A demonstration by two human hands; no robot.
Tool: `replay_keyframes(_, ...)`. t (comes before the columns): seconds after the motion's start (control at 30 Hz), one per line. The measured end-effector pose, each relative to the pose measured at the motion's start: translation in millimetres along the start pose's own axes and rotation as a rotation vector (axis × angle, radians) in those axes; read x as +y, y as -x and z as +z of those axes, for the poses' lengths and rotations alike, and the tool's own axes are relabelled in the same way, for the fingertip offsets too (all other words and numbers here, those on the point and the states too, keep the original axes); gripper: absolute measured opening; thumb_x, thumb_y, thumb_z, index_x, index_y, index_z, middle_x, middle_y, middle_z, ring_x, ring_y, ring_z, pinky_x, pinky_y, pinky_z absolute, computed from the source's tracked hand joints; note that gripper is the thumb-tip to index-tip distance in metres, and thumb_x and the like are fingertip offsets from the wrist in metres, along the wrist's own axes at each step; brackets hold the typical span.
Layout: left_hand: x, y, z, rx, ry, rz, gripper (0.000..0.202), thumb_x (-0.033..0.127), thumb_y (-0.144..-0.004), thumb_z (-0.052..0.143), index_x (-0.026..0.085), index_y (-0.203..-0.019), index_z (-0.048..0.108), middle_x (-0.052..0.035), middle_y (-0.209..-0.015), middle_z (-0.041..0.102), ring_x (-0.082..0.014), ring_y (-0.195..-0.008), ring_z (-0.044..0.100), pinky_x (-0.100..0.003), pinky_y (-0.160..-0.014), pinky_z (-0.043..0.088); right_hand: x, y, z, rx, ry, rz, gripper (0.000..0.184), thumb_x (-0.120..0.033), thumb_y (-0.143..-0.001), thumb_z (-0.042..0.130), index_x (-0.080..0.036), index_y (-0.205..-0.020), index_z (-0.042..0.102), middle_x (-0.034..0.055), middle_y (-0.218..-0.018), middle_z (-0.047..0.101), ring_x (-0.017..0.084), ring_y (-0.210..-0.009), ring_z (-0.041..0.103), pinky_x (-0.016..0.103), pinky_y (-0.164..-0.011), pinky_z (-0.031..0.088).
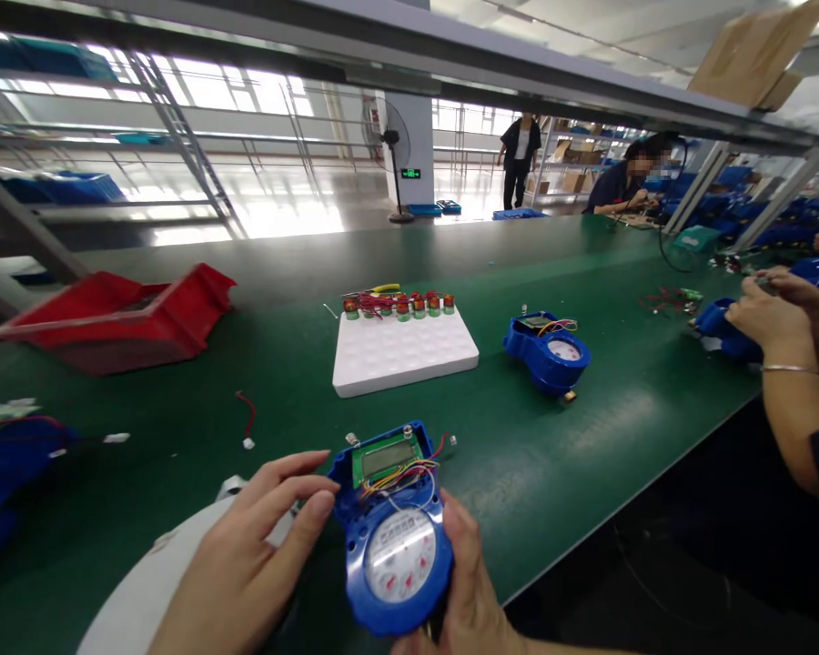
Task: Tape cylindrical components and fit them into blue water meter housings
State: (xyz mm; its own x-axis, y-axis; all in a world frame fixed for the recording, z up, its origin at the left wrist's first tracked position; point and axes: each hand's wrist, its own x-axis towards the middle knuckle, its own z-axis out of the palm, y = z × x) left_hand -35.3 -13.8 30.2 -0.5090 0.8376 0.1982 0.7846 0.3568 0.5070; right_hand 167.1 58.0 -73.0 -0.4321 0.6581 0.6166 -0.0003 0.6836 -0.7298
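A blue water meter (pixel 399 546) with a round white dial and red pointers is in front of me, tilted toward me. Around its lower right side wraps my right hand (pixel 464 573), closed on it. In the meter's upper compartment sits a green circuit board with a grey display (pixel 388 458), and loose thin wires (pixel 402 478) cross below it. My left hand (pixel 266 518) is at the casing's upper left, fingers stretched out and apart; the fingertips are at the edge, and I cannot tell whether they touch. A small white connector (pixel 453 439) sticks out at the right.
Beyond stands a white foam tray (pixel 409 359) with several wired batteries, and yellow-handled pliers (pixel 382 289) behind. Another blue meter (pixel 550 350) is right of it. A red bin (pixel 123 323) is at left, near a red wire (pixel 247 418). A co-worker's hands (pixel 771 305) work at right.
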Motion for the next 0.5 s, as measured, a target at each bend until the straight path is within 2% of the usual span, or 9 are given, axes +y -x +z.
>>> replay_keyframes(0.1,24,-16,6.7,-0.033,-0.054,-0.006,0.051,0.069,-0.083,0.040,0.031,-0.088,0.074,-0.0039,-0.130,0.054,-0.0303,-0.120,0.049,-0.051,-0.105,0.036,5,-5,-12,-0.095,-0.057,-0.044,0.074,-0.067,-0.092,0.032,-0.027,-0.150,0.008,0.0139,-0.147,0.030,0.033,-0.130,0.040,0.051,-0.103,0.043)
replay_keyframes(0.2,26,-24,13.1,-0.052,-0.033,-0.033,0.049,0.070,-0.080,0.048,0.031,-0.086,0.076,-0.0055,-0.135,0.051,-0.0324,-0.127,0.042,-0.054,-0.111,0.026,10,-8,-17,-0.114,-0.116,-0.068,0.072,-0.064,-0.093,0.032,-0.025,-0.149,0.011,0.0139,-0.147,0.029,0.033,-0.131,0.038,0.051,-0.105,0.041)
replay_keyframes(0.27,25,-24,16.9,-0.074,0.156,-0.131,0.042,0.067,-0.077,0.057,0.030,-0.083,0.075,-0.0029,-0.139,0.047,-0.0308,-0.128,0.042,-0.052,-0.113,0.027,12,-9,-17,-0.102,-0.150,-0.069,0.072,-0.063,-0.093,0.034,-0.023,-0.149,0.011,0.0143,-0.148,0.027,0.032,-0.131,0.037,0.050,-0.105,0.041)
replay_keyframes(0.33,27,-20,19.0,-0.045,0.440,-0.253,0.035,0.061,-0.074,0.066,0.027,-0.079,0.073,-0.0017,-0.138,0.047,-0.0292,-0.128,0.042,-0.050,-0.114,0.028,13,-8,-16,-0.099,-0.176,-0.067,0.072,-0.062,-0.093,0.036,-0.024,-0.149,0.011,0.0137,-0.148,0.026,0.032,-0.132,0.037,0.049,-0.106,0.040)
replay_keyframes(0.4,33,-17,19.0,0.054,0.726,-0.346,0.031,0.053,-0.068,0.076,0.024,-0.078,0.072,-0.0023,-0.134,0.051,-0.0275,-0.129,0.042,-0.044,-0.113,0.033,14,-7,-15,-0.112,-0.191,-0.069,0.071,-0.062,-0.094,0.036,-0.024,-0.149,0.011,0.0129,-0.149,0.025,0.032,-0.132,0.036,0.048,-0.107,0.040)
replay_keyframes(0.5,50,-14,17.0,0.271,1.000,-0.375,0.031,0.039,-0.059,0.086,0.020,-0.078,0.070,-0.0011,-0.127,0.055,-0.0211,-0.126,0.046,-0.023,-0.102,0.045,15,-3,-16,-0.132,-0.206,-0.053,0.070,-0.061,-0.094,0.036,-0.024,-0.149,0.013,0.0125,-0.149,0.023,0.032,-0.134,0.033,0.049,-0.108,0.038)
